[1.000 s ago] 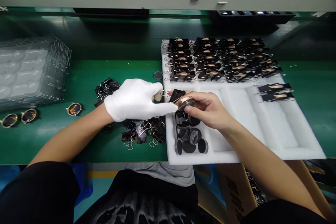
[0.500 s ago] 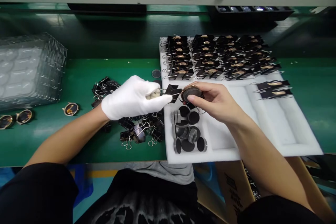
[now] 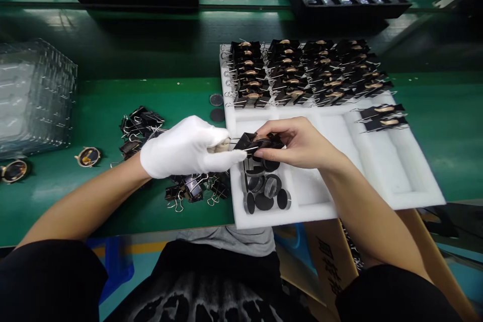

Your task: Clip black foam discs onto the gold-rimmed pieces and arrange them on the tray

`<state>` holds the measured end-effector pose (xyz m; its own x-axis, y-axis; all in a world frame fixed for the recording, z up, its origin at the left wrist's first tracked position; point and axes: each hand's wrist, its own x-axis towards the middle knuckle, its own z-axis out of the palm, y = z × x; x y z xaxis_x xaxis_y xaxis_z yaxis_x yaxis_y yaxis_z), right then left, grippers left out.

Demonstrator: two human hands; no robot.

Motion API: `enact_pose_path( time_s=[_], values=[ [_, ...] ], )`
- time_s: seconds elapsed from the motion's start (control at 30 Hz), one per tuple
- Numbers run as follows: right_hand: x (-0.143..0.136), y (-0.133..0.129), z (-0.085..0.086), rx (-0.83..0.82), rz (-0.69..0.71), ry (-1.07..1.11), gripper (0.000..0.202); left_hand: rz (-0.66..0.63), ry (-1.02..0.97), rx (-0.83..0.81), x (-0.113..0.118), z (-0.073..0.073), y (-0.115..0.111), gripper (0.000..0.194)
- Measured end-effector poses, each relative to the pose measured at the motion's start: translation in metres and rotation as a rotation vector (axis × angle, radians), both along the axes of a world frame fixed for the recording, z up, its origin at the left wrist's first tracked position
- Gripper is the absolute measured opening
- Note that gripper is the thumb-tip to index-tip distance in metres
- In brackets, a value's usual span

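Watch case point(image 3: 262, 137): rose-gold and round, held between the two hands just above the near-left part of the foam tray, mostly covered by fingers and black metal.
Left hand point(image 3: 188, 147): white-gloved, thumb and fingers pinching the wire handles of a binder clip point(image 3: 246, 142).
Clip mouth: turned toward the watch case and right up against it — whether it has closed on the edge, I cannot tell.
Right hand point(image 3: 304, 143): bare, thumb below and fingers above, pinching the watch case from the other side; more black shows between the fingers, too covered to name.
Foam tray point(image 3: 411, 176): white, with four columns of clipped cases point(image 3: 252, 95) across its far half and two more clipped pieces point(image 3: 383, 116) nearer, at the right.
Near-left compartment: dark round discs point(image 3: 264, 201) lying at mixed angles below the hands.
Green table point(image 3: 113, 216): loose clips point(image 3: 192, 188) heaped around the gloved hand, two flat discs point(image 3: 216, 100) beside the tray's left edge.
Far left: two loose cases point(image 3: 89, 157) — near a stack of clear plastic trays point(image 3: 33, 100).
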<state>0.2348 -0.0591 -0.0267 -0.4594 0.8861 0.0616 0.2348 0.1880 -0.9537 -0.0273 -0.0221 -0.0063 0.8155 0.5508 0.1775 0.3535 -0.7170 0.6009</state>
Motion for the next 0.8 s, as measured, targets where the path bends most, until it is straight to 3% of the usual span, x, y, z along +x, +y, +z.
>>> enact_pose_path(
  time_s=[0.2,0.37,0.63,0.8],
  values=[
    [-0.006,-0.003,0.005,-0.065,-0.066,-0.027,0.020,0.126,0.037,-0.122,0.004,0.006,0.000,0.043],
    [-0.010,-0.005,-0.001,-0.103,-0.069,-0.092,0.024,0.103,0.117,-0.145,0.004,0.005,0.001,0.047],
    [-0.012,-0.005,0.001,-0.073,-0.075,-0.070,0.022,0.178,0.112,-0.270,0.004,0.008,0.000,0.045],
    [-0.018,-0.009,-0.001,-0.075,-0.130,-0.075,0.028,0.172,0.099,-0.204,0.007,0.006,-0.004,0.048]
  ],
)
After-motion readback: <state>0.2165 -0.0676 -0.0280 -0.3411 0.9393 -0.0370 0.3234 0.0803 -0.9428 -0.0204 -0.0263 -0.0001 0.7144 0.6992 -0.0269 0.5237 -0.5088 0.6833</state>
